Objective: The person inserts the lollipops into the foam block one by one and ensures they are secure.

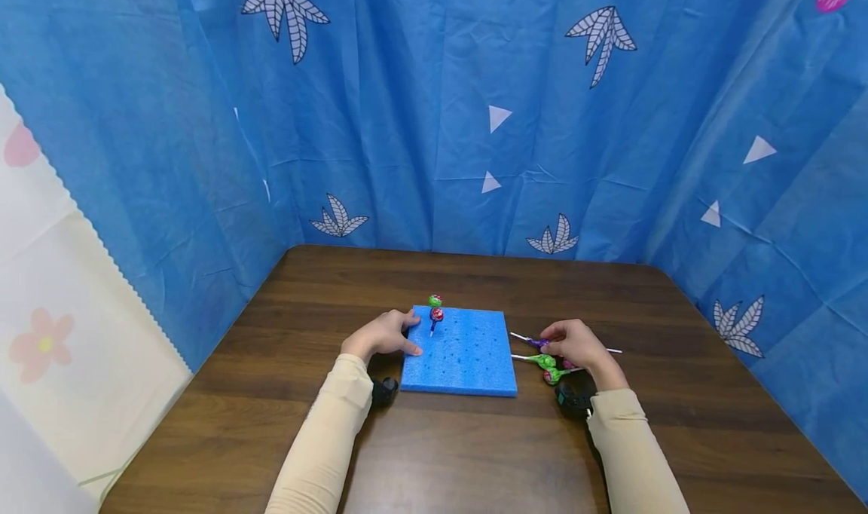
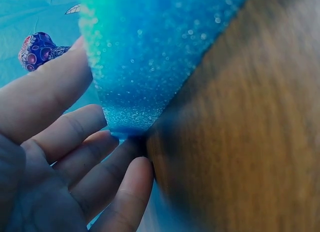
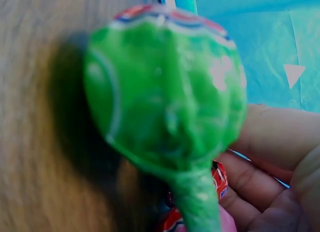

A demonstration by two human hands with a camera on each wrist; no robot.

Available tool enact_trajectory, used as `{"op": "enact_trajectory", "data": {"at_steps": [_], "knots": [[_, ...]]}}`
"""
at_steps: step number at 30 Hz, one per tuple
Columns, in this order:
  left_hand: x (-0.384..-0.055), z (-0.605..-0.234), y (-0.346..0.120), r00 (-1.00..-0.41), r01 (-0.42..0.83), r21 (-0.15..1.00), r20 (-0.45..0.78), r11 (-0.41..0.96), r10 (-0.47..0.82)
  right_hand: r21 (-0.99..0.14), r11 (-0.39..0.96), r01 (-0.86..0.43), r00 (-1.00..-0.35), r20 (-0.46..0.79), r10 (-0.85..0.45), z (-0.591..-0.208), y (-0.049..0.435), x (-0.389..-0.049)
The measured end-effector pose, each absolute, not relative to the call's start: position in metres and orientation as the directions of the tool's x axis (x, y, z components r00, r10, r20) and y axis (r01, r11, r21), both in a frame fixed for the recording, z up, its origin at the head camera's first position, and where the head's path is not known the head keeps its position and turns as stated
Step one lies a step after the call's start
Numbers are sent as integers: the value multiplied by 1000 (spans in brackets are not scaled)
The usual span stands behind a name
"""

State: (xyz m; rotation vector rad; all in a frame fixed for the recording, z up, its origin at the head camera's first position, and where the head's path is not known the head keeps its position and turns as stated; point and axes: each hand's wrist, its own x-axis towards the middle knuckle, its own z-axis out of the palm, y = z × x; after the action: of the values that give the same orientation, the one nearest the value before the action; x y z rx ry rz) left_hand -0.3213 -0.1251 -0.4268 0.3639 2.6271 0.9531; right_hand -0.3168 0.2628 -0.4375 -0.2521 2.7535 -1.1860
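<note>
A blue foam board (image 1: 468, 356) dotted with small holes lies on the table. A green-wrapped lollipop (image 1: 435, 301) and a purple-and-red lollipop (image 1: 437, 315) stand upright near its far left corner. My left hand (image 1: 385, 335) rests on the board's left edge, thumb over the top, the other fingers loosely along the side. At the right, my right hand (image 1: 575, 342) reaches down among loose lollipops, its fingertips pinching a purple lollipop (image 1: 539, 343). Close under that hand, a green lollipop (image 3: 165, 91) fills the right wrist view and hides the fingertips there.
Beside the board's right edge lie more lollipops, among them a green one (image 1: 545, 361) and a red-and-green one (image 1: 552, 376). A white stick (image 1: 614, 351) pokes out right of my right hand. Blue curtains (image 1: 468, 122) hang behind the brown table (image 1: 461, 454).
</note>
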Motion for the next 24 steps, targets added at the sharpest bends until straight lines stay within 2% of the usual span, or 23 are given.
{"op": "enact_trajectory", "data": {"at_steps": [15,24], "knots": [[-322,-428,-125,-916,131,659,-204,741,344,-739,657,-150,-985,55,-163,-430,253,-321],[-322,-429,-126,-916,126,661,-210,740,343,-758,622,-197,-975,87,-202,-420,245,-319]]}}
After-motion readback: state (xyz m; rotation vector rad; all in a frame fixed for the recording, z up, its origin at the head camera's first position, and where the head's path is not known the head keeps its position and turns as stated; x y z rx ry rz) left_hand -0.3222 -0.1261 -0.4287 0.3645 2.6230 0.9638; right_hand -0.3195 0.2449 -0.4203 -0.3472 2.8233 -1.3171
